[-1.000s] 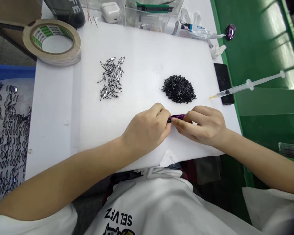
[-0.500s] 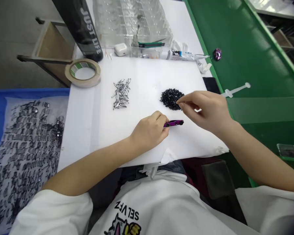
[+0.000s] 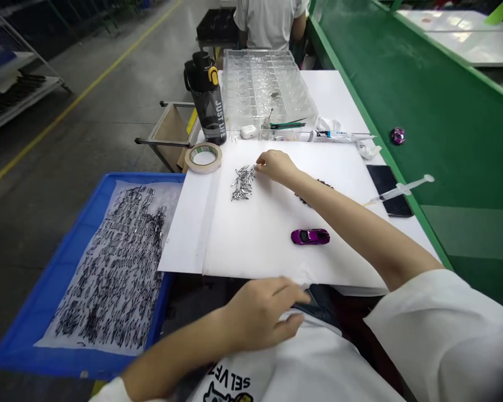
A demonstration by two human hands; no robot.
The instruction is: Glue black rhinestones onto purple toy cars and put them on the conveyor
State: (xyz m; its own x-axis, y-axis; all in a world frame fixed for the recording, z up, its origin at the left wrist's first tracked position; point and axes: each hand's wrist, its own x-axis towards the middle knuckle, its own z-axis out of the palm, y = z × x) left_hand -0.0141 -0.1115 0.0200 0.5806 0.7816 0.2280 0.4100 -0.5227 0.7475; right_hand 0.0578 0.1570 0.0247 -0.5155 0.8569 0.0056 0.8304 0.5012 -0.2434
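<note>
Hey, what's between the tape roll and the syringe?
The head view shows a pile of shiny pieces, the right hand at its edge, then the right forearm, partly hiding a dark pile.

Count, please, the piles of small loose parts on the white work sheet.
2. The pile of slim pointed parts lies at the left, beside the right hand; the black pile lies farther right, partly hidden by the right forearm, which could hide more.
</note>
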